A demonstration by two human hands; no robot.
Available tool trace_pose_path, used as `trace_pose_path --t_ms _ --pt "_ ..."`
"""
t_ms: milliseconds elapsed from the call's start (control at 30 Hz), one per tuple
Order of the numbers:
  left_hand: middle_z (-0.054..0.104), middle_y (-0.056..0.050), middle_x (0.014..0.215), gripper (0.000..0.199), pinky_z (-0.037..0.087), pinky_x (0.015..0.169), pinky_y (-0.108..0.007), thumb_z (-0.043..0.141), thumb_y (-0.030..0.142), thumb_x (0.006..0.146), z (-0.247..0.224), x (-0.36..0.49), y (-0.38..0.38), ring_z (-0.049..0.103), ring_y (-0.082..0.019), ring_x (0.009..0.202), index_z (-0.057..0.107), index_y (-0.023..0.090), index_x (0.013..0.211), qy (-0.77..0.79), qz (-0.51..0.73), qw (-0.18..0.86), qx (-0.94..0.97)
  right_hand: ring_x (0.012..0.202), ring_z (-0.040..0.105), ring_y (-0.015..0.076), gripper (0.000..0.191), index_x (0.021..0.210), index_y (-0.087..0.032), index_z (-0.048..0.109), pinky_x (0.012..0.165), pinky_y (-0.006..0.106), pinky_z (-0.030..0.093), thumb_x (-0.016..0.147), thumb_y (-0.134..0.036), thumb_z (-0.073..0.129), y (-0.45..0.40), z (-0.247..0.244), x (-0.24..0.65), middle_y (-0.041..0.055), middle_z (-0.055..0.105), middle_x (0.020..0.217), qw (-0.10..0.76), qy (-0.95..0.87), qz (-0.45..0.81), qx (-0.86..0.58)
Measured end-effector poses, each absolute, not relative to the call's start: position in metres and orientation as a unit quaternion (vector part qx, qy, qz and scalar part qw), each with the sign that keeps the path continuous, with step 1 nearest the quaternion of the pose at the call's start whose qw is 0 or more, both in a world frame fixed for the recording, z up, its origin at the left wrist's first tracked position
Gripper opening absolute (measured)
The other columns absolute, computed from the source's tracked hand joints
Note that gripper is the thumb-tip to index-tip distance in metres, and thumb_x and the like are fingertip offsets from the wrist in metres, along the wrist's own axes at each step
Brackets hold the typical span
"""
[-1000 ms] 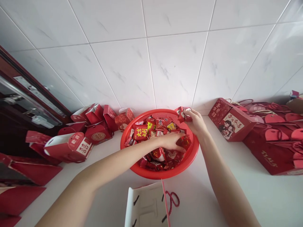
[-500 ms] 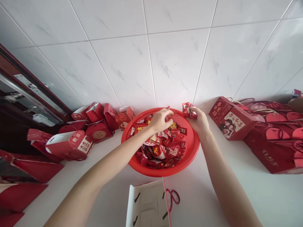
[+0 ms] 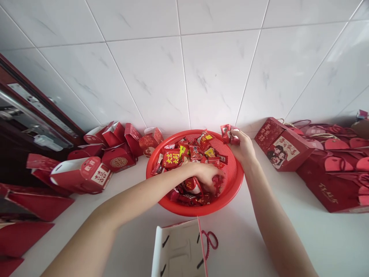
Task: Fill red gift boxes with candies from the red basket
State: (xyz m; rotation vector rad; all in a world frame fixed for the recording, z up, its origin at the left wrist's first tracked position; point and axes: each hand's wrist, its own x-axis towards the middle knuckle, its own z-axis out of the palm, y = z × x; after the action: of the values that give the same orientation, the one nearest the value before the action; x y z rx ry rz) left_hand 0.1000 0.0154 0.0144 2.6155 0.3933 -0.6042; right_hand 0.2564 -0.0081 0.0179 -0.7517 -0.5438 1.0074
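A round red plastic basket point(image 3: 230, 192) with perforated sides holds many small wrapped candies point(image 3: 172, 158), mostly red with a few yellow. My left hand point(image 3: 209, 175) is down among them at the basket's right side, fingers curled round a red wrapped candy point(image 3: 218, 182) that they partly cover. Over the right rim, my right hand point(image 3: 242, 146) is closed on red wrapped candies point(image 3: 226, 133); how many is hidden by the fingers. In front of the basket stands an open gift box point(image 3: 178, 246), white inside, with a red cord point(image 3: 212, 240) at its right side.
Several open red gift boxes point(image 3: 82, 175) line the left side, near a dark door frame point(image 3: 34, 100). On the right stand a closed red gift box point(image 3: 282, 148) and several red bags or boxes with cord handles point(image 3: 323, 188). A white tiled wall point(image 3: 216, 77) rises behind the white tabletop point(image 3: 242, 234).
My left hand has moved from the back of the basket toward the front right, down into the candies. My right hand stays over the rim, still holding its candies.
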Motion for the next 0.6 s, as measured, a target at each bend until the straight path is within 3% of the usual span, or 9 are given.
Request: trace_pose_path --t_ms 100,200,400,600 --pt "0.076 -0.004 0.1 0.052 0.048 0.067 -0.026 0.079 0.027 0.071 0.019 0.098 0.019 0.068 -0.023 0.086 0.069 0.022 0.122 0.151 -0.227 0.226 0.935 0.062 0.06 0.0139 0.013 0.064 -0.022 0.064 0.061 0.027 0.055 0.061 -0.02 0.077 -0.007 0.018 0.256 -0.0027 0.065 0.063 0.779 -0.249 0.459 -0.346" --pt "0.076 -0.004 0.107 0.054 0.049 0.073 -0.025 0.072 0.017 0.069 0.027 0.093 0.03 0.069 -0.021 0.09 0.069 0.02 0.123 0.154 -0.168 0.261 0.938 0.06 0.059 0.0128 0.015 0.061 -0.02 0.063 0.059 0.025 0.054 0.06 -0.019 0.078 -0.007 0.019 0.256 -0.0029 0.063 0.06 0.78 -0.244 0.459 -0.349" --pt "0.076 -0.001 0.092 0.024 0.051 0.078 -0.027 0.064 0.012 0.071 0.035 0.076 0.06 0.069 -0.02 0.086 0.074 0.014 0.093 0.222 0.003 0.32 0.921 0.06 0.06 0.013 0.013 0.064 -0.021 0.064 0.06 0.026 0.055 0.061 -0.018 0.076 -0.007 0.018 0.256 -0.0029 0.064 0.062 0.779 -0.249 0.461 -0.344" --pt "0.077 -0.007 0.106 0.05 0.056 0.084 -0.028 0.053 -0.001 0.073 0.031 0.069 0.071 0.072 -0.02 0.094 0.073 0.013 0.117 0.315 0.135 0.245 0.907 0.062 0.061 0.0139 0.013 0.065 -0.021 0.064 0.061 0.027 0.056 0.062 -0.021 0.077 -0.006 0.016 0.258 -0.0025 0.065 0.064 0.772 -0.27 0.458 -0.348"
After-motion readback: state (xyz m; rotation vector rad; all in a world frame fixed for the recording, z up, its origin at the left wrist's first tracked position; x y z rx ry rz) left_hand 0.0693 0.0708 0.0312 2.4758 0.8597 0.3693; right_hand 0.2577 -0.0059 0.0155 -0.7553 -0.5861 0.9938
